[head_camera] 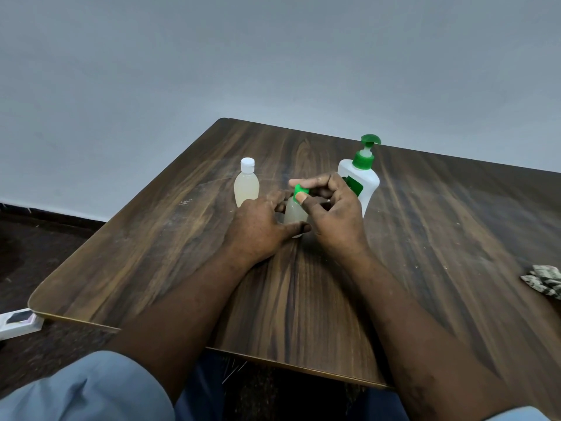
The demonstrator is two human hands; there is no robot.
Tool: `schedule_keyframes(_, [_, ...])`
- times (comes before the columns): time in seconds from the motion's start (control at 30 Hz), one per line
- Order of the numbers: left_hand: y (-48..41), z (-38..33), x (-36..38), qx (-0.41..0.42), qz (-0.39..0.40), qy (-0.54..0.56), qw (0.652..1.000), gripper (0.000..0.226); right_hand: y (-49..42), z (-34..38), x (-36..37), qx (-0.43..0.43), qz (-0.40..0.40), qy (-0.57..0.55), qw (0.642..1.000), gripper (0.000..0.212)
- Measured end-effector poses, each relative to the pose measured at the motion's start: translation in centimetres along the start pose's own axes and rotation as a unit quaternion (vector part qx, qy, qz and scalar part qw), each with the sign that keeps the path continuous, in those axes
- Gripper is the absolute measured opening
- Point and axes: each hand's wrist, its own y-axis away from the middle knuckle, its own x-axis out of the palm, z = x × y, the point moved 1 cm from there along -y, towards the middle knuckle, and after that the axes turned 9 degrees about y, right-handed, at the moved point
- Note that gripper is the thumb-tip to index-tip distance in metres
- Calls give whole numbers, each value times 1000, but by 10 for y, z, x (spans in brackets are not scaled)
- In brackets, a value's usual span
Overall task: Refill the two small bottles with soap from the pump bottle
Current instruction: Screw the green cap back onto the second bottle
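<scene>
A small clear bottle (294,214) of pale liquid stands mid-table. My left hand (261,229) wraps its lower body from the left. My right hand (331,208) pinches its green cap (300,188) with thumb and fingers, on top of the bottle's neck. A second small bottle (246,185) with a white cap stands upright just left and behind, holding pale liquid. The white pump bottle (362,177) with a green pump head stands behind my right hand, its lower part hidden by my fingers.
The dark wooden table (440,238) runs right and toward me. A crumpled patterned cloth (543,279) lies at the right edge. A small white box (18,322) lies on the floor at left. A grey wall stands behind.
</scene>
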Motion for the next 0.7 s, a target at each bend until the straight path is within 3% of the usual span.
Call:
schedule_keyframes(0.17, [0, 0, 1, -1, 4, -23, 1000, 63, -1, 3, 1, 10, -10, -22, 1000, 24])
schedule_keyframes(0.3, [3, -6, 3, -16, -11, -27, 999, 70, 1, 5, 8, 21, -45, -13, 999, 26])
schedule_keyframes(0.5, [5, -13, 3, -20, -31, -48, 998, 28, 4, 9, 13, 8, -81, 24, 996, 30])
schedule_keyframes(0.6, [5, -14, 1, -24, -22, -40, 999, 42, 2, 3, 6, 23, -41, -7, 999, 33])
schedule_keyframes(0.7, [3, -12, 2, -22, -20, -39, 999, 42, 1, 0, 4, 20, -2, 6, 1000, 29])
